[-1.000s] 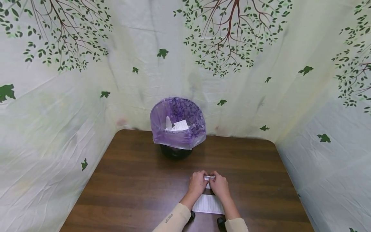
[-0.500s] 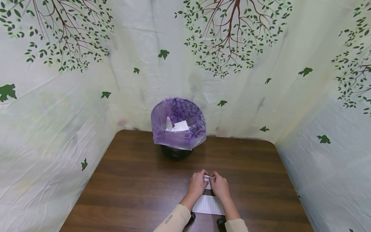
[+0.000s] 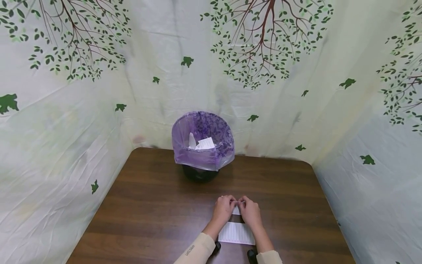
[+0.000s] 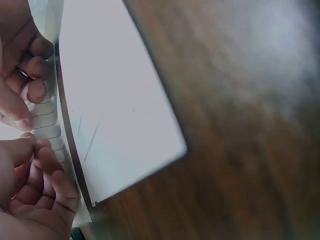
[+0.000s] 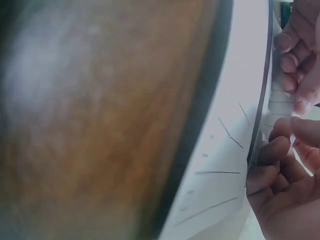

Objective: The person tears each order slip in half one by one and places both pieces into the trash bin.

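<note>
Close together over the table, both hands pinch a small piece of lined white paper [image 3: 236, 211] by its far edge. My left hand [image 3: 223, 208] is on its left and my right hand [image 3: 249, 211] on its right, thumb and finger of each nearly meeting in the middle. Fingers cover much of this piece; its ruled lines show between the hands in both wrist views, as on the paper strip [image 4: 47, 125]. Nearer my body, between the forearms, a larger sheet of lined paper [image 3: 236, 233] lies flat on the table.
A dark bin [image 3: 200, 175] with a purple liner [image 3: 201, 157] stands at the table's back, left of the hands, with white paper scraps [image 3: 206, 143] inside. The brown wooden table [image 3: 148, 205] ends at a leaf-printed curtain [image 3: 277, 128] behind and on both sides.
My fingertips have drawn together at the paper's middle, covering the folded white edge that showed between them earlier. The larger sheet and the bin stay where they were.
</note>
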`<state>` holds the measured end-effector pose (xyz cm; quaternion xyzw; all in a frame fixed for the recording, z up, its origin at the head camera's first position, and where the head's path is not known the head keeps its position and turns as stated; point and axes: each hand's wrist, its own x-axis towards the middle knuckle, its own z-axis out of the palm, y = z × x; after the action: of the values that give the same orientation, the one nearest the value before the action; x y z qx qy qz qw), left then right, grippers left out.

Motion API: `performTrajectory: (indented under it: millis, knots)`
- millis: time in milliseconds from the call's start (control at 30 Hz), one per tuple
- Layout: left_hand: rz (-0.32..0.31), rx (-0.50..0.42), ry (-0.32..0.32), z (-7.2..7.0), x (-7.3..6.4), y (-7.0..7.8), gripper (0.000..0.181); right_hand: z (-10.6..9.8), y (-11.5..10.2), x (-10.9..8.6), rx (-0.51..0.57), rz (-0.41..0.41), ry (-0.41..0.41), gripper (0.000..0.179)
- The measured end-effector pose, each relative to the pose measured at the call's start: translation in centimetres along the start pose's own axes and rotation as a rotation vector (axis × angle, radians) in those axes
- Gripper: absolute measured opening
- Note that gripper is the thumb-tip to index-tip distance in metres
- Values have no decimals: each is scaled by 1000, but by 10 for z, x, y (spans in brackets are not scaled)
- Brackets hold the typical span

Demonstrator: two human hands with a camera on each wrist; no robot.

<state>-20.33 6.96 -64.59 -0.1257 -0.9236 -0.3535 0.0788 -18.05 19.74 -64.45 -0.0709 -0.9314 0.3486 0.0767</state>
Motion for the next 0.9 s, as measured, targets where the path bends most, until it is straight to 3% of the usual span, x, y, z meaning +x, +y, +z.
performTrajectory:
  millis: [233, 500, 900]
  knots:
    - [7, -14, 14, -8, -2, -2, 8, -1, -5, -2, 22, -34, 31, 9]
    - [108, -56, 103, -28, 2, 4, 10, -13, -20, 2, 69, -92, 80, 10]
    - [185, -112, 207, -59, -2, 6, 7, -28, -48, -1, 156, -179, 77, 9]
